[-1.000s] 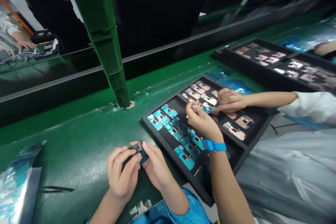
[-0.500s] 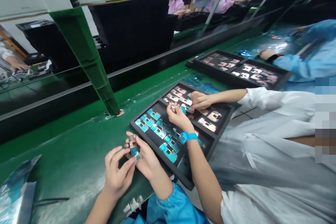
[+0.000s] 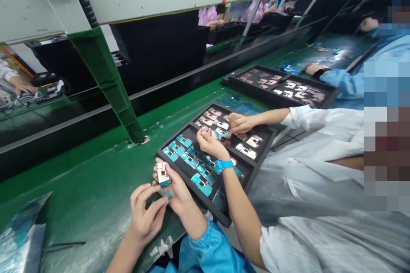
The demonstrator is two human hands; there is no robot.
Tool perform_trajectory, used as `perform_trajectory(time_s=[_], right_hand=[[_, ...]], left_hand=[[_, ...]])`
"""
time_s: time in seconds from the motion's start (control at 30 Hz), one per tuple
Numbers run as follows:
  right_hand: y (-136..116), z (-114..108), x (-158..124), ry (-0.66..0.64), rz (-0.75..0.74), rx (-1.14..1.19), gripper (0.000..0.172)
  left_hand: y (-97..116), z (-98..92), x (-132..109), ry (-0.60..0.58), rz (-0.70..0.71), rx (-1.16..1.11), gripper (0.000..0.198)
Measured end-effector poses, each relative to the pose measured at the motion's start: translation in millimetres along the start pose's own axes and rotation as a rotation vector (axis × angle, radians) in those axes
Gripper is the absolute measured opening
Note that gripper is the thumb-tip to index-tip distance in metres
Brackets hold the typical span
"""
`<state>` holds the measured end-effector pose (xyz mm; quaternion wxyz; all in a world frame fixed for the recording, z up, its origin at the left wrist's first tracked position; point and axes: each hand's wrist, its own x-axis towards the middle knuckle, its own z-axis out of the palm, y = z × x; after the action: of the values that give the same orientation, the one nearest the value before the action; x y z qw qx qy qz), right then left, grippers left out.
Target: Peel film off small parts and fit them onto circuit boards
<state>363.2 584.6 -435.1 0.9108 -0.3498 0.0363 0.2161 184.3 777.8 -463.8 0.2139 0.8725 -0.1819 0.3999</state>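
My right hand (image 3: 180,193) grips a small phone circuit board (image 3: 163,172), silvery with a dark square opening and a blue strip at its lower end. A thin translucent bluish film (image 3: 166,192) hangs from that lower end. My left hand (image 3: 147,213) is beside it, thumb and fingers pinched at the film's near edge. Just right of my hands lies a black tray (image 3: 221,217); its near compartment holds several boards covered in blue film (image 3: 201,184). Over the tray, a co-worker's two hands (image 3: 213,141) handle another blue-filmed board (image 3: 220,134).
Bare-metal boards (image 3: 246,151) lie in the tray's far compartment. A second black tray (image 3: 272,94) stands farther back, near another person's arm (image 3: 339,81). A green-wrapped post (image 3: 109,85) rises from the green bench (image 3: 96,179). Crumpled film (image 3: 22,230) lies at left.
The film at the board's lower end has lifted away, baring more of its silvery face, as my left hand pulls down slightly. The view has tilted up a little.
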Motion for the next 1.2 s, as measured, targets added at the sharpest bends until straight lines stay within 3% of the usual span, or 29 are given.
perform_trajectory(time_s=[0.13, 0.23, 0.3, 0.4, 0.5, 0.63, 0.87, 1.03, 1.2], right_hand=[[88.9, 30.5, -36.5, -0.017, 0.091, 0.036, 0.034], [122.7, 38.7, -49.4, -0.019, 0.157, 0.100, 0.037], [125.1, 37.0, -49.8, -0.035, 0.179, 0.111, 0.038], [119.2, 32.9, -46.6, -0.055, 0.173, 0.066, 0.044], [120.4, 33.0, -45.7, -0.053, 0.134, -0.051, 0.050], [132.6, 37.0, -47.6, -0.001, 0.014, -0.343, 0.048], [143.0, 42.7, -48.0, 0.094, -0.331, -1.034, 0.019], [145.3, 49.6, -49.1, 0.137, -0.506, -1.305, 0.026], [120.7, 47.3, -60.1, 0.183, -0.650, -1.406, 0.038]], left_hand=[[-2.8, -5.1, -4.8, 0.180, -0.067, -0.081, 0.020], [-5.4, -5.3, -8.7, 0.286, -0.176, -0.170, 0.010], [-5.6, -2.4, -8.7, 0.353, -0.301, -0.250, 0.006], [-6.3, 3.0, -4.1, 0.462, -0.601, -0.363, 0.004], [-13.1, 4.4, 2.6, 0.509, -0.922, -0.477, 0.012], [-27.9, 2.5, 9.0, 0.538, -1.187, -0.662, 0.029], [-35.1, 0.6, 15.9, 0.547, -1.382, -0.831, 0.045], [-36.4, -2.1, 18.8, 0.554, -1.442, -0.864, 0.046], [-39.1, -3.5, 21.5, 0.532, -1.488, -0.877, 0.042]])
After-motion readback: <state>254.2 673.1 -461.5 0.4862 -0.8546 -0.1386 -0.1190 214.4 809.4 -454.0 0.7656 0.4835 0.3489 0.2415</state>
